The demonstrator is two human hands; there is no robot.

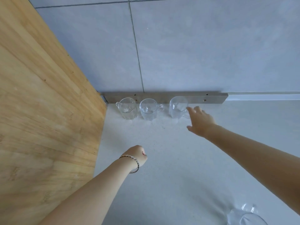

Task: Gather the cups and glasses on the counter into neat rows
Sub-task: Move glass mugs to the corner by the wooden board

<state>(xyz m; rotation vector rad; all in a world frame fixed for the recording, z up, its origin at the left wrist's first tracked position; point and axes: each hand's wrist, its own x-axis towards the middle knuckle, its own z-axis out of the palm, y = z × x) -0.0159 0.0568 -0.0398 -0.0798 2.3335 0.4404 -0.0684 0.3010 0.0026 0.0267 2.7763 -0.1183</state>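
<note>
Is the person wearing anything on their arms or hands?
Both arms are bare, with no sleeves or gloves in view. The left arm has a thin bracelet at the wrist, with a dark strand and a pale one. The right arm and right hand wear nothing that shows.

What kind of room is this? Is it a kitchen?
Probably a kitchen, though I can't be sure. There is a pale counter, a grey tiled wall behind it, and clear glass cups standing in a row along the wall.
</note>
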